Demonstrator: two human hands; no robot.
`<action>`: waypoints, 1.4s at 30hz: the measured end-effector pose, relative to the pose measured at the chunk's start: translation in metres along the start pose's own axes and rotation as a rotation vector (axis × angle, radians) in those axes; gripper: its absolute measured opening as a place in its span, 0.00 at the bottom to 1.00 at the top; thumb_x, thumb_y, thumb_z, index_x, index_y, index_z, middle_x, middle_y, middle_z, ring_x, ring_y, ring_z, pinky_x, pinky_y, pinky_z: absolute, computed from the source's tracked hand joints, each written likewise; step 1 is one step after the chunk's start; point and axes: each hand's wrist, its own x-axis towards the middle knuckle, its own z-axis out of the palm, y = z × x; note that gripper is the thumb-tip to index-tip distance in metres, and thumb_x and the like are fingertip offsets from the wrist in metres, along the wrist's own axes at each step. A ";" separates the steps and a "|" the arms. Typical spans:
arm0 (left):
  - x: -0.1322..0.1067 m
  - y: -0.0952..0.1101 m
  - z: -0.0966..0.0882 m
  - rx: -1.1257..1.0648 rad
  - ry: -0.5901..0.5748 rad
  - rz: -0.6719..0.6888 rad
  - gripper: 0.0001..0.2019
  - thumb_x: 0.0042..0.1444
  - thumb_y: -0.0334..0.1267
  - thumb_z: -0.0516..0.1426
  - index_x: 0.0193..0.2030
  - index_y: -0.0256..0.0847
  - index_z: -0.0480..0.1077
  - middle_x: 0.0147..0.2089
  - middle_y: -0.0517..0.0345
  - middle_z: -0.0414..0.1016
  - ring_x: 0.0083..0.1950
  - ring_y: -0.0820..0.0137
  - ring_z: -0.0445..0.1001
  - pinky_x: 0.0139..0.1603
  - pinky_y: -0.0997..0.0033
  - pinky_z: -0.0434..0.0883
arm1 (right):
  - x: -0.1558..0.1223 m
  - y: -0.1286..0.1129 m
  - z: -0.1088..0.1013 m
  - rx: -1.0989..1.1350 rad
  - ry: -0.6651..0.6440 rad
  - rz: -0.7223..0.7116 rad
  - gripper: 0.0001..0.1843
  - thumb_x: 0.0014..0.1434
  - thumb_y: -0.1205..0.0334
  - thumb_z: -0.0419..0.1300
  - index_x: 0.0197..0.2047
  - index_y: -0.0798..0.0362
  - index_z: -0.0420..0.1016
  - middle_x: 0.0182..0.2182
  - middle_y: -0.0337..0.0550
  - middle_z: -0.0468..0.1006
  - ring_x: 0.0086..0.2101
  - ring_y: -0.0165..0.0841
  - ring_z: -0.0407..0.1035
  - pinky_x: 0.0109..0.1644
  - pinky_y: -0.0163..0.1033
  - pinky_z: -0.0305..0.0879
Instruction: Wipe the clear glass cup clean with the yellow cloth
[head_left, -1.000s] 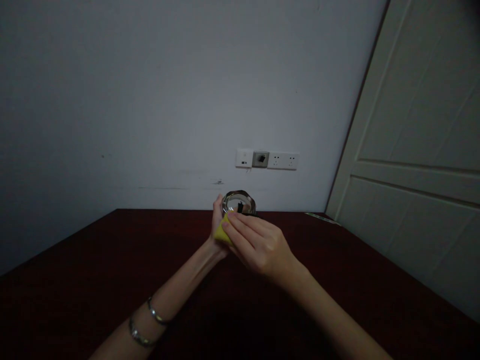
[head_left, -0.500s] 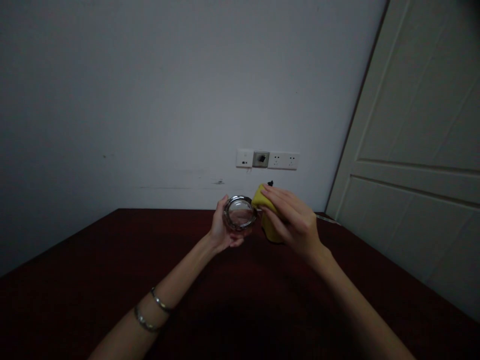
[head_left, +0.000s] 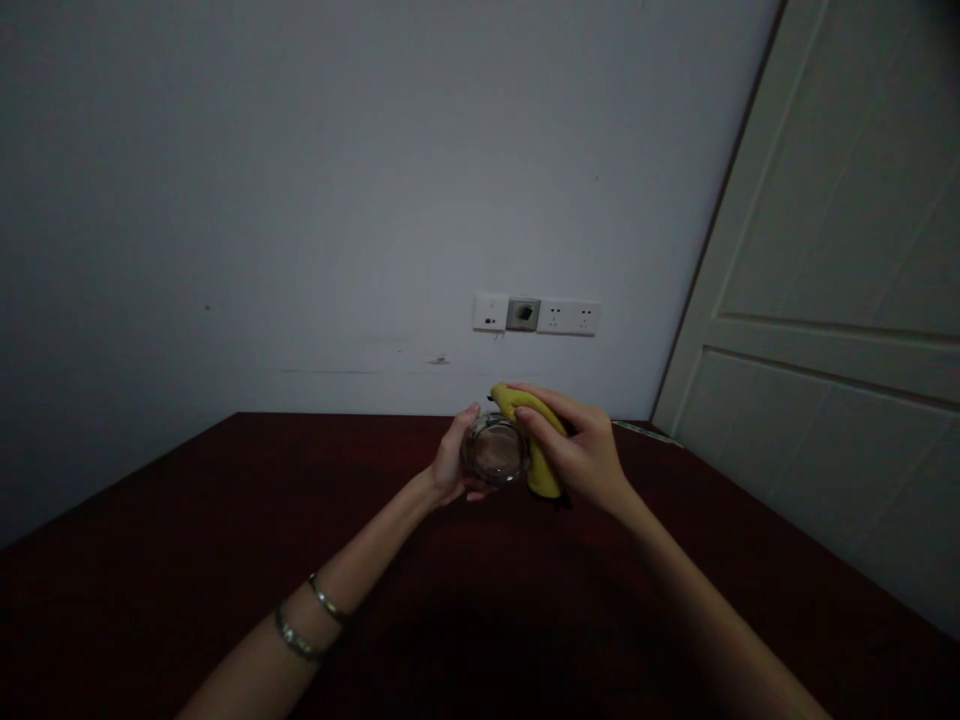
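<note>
Pinching the yellow cloth [head_left: 546, 472], the right hand [head_left: 589, 450] has moved round to the glass dish's [head_left: 498, 450] right side — likely wiping its rim — while the left hand [head_left: 448, 466] clasps the opposite edge.

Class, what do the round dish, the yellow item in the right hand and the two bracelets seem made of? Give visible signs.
Round dish: probably glass, smooth and glossy; it is see-through with glints on its rim, though clear plastic is possible.
Yellow item: likely soft, matt fabric; it looks bent in the right hand, without shine.
Bracelets: apparently polished, silvery metal; bright highlights.
</note>
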 end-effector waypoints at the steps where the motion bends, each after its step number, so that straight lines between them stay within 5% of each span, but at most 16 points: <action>1: 0.000 0.000 0.001 -0.002 0.001 -0.003 0.34 0.52 0.66 0.44 0.26 0.33 0.70 0.16 0.55 0.65 0.10 0.77 0.55 0.07 0.78 0.49 | 0.000 0.000 0.000 0.019 0.000 0.023 0.13 0.58 0.60 0.60 0.45 0.51 0.79 0.42 0.44 0.82 0.41 0.36 0.77 0.45 0.42 0.75; 7: -0.001 0.006 0.005 -0.127 -0.091 -0.055 0.38 0.53 0.67 0.38 0.32 0.31 0.71 0.22 0.49 0.72 0.10 0.79 0.53 0.07 0.80 0.47 | 0.002 0.003 -0.003 0.039 0.001 0.093 0.13 0.57 0.58 0.60 0.44 0.52 0.79 0.41 0.45 0.82 0.40 0.37 0.77 0.46 0.43 0.75; 22: -0.004 0.018 0.016 -0.363 -0.043 -0.038 0.38 0.56 0.64 0.32 0.31 0.33 0.70 0.17 0.53 0.67 0.10 0.82 0.45 0.08 0.83 0.48 | -0.001 0.008 -0.003 0.019 0.034 0.121 0.14 0.56 0.58 0.61 0.45 0.52 0.79 0.40 0.44 0.82 0.38 0.36 0.77 0.43 0.40 0.74; 34: -0.004 0.027 0.026 -0.503 0.213 -0.027 0.33 0.63 0.48 0.31 0.22 0.32 0.67 0.14 0.52 0.63 0.08 0.81 0.47 0.07 0.83 0.48 | -0.007 0.019 0.004 -0.207 -0.038 -0.427 0.20 0.58 0.70 0.58 0.54 0.50 0.72 0.48 0.54 0.77 0.46 0.39 0.72 0.47 0.48 0.72; 42: -0.006 0.028 0.034 -0.416 0.325 0.107 0.31 0.60 0.55 0.35 0.23 0.35 0.66 0.13 0.61 0.59 0.08 0.80 0.46 0.07 0.81 0.45 | -0.014 0.021 0.008 -0.328 0.010 -0.588 0.26 0.57 0.73 0.59 0.59 0.54 0.66 0.50 0.60 0.73 0.49 0.42 0.69 0.47 0.50 0.71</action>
